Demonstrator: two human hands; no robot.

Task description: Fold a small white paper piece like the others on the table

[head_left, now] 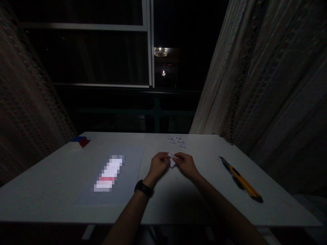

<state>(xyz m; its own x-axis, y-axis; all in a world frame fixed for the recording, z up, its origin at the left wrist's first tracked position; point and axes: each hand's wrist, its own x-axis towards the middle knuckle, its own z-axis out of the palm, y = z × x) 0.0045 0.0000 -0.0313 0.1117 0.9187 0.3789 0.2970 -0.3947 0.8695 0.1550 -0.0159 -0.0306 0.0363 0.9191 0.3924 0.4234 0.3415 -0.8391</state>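
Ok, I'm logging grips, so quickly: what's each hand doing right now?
Left hand: closed, pinching the small white paper.
Right hand: closed, pinching the small white paper too, opposite the left.
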